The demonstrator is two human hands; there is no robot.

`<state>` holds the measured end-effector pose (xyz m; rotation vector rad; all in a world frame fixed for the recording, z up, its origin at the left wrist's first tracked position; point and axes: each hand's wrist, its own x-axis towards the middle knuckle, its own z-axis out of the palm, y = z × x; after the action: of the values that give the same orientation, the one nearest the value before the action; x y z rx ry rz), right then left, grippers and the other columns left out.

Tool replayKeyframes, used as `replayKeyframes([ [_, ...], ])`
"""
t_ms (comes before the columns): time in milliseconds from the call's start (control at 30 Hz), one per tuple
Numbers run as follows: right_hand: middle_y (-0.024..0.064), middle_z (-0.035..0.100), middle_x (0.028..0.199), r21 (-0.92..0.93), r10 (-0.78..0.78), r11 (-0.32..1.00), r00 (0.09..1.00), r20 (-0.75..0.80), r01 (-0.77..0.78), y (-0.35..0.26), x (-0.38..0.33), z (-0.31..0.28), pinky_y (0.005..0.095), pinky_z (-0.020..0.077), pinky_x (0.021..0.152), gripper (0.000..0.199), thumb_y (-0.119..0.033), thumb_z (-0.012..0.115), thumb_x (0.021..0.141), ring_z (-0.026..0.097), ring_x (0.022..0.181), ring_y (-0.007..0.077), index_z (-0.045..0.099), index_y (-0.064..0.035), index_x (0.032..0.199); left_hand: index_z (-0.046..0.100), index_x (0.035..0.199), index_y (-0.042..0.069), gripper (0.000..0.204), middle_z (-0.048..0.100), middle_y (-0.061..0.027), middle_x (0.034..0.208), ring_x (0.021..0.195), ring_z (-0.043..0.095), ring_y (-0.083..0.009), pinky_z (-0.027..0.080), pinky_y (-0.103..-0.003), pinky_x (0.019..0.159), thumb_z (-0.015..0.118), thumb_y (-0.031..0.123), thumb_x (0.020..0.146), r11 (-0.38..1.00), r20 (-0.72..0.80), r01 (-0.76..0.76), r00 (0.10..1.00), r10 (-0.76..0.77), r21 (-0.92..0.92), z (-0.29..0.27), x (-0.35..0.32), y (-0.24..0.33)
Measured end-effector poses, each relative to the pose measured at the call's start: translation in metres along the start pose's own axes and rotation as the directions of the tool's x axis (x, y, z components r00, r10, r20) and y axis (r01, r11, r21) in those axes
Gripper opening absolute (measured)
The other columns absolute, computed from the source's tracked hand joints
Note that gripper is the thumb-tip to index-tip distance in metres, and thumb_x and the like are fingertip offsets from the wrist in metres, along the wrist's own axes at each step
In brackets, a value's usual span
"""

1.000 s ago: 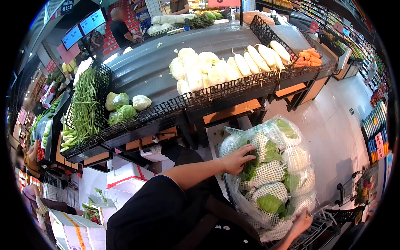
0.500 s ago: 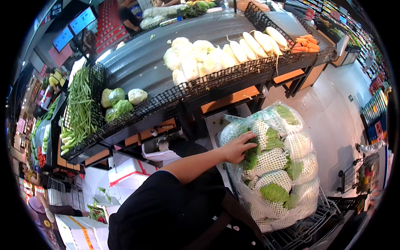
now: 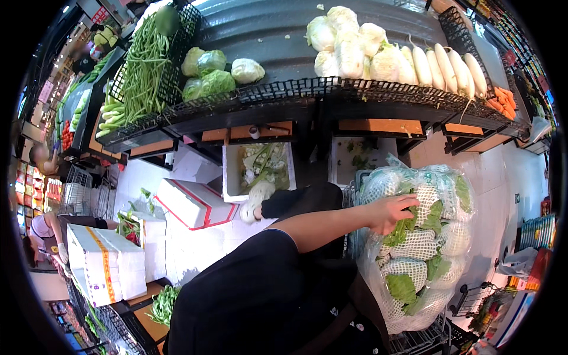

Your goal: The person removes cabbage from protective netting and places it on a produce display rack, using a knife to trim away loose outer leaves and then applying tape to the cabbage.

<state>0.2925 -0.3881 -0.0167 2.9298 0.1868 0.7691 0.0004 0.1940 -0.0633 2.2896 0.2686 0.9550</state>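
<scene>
Loosely, the half-open left hand [image 3: 390,214] rests against green leaves [image 3: 400,232].

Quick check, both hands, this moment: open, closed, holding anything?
Left hand: on the bagged, net-wrapped vegetables, fingers slightly bent; whether it grips cannot be told.
Right hand: not in view.

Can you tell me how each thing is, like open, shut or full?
Clear plastic bag: bulging with leafy vegetables in white netting.
Left hand: resting on the bag, fingers bent.
Grey metal wire cart: loaded with the bag.
White box with red edges: looks shut.
White rectangular bin: open, holding vegetable scraps.
Black mesh basket: heaped with long green beans.
</scene>
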Motion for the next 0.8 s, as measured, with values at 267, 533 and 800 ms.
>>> replayKeyframes([
  [267,0.0146,0.068,0.093,0.058,0.036,0.998,0.995,0.090,-0.041,0.016,0.013,0.008,0.0452,0.0508,0.072,0.033,-0.032,0.053,0.089,0.065,0.079,0.0316,0.063,-0.0085,0.110,0.056,0.111,0.004,0.045,0.046,-0.0188,0.126,0.130,0.036,-0.0394,0.039,-0.050,0.100,0.061,0.002,0.066,0.978,-0.160,0.041,0.987,-0.008,0.206,-0.006,0.005,0.018],
  [533,0.0139,0.069,0.093,0.071,0.131,0.987,0.977,0.169,-0.145,0.037,0.010,0.008,0.0440,0.0524,0.070,0.038,-0.034,0.056,0.087,0.067,0.077,0.0307,0.062,-0.0099,0.116,0.048,0.131,0.003,0.058,0.042,-0.0219,0.138,0.126,0.040,-0.0414,0.033,-0.049,0.104,0.053,0.041,0.089,0.661,-0.146,0.750,0.658,-0.739,0.033,-0.030,0.002,-0.042],
  [800,0.0146,0.069,0.095,0.001,0.196,0.979,0.951,0.239,-0.202,0.071,0.008,-0.011,0.0443,0.0530,0.069,0.041,-0.037,0.056,0.088,0.067,0.079,0.0318,0.062,-0.0100,0.118,0.041,0.135,0.001,0.066,0.038,-0.0254,0.140,0.129,0.037,-0.0419,0.030,-0.045,0.108,0.056,0.045,0.088,0.714,-0.003,0.700,0.714,-0.700,-0.002,-0.001,-0.025,0.000],
])
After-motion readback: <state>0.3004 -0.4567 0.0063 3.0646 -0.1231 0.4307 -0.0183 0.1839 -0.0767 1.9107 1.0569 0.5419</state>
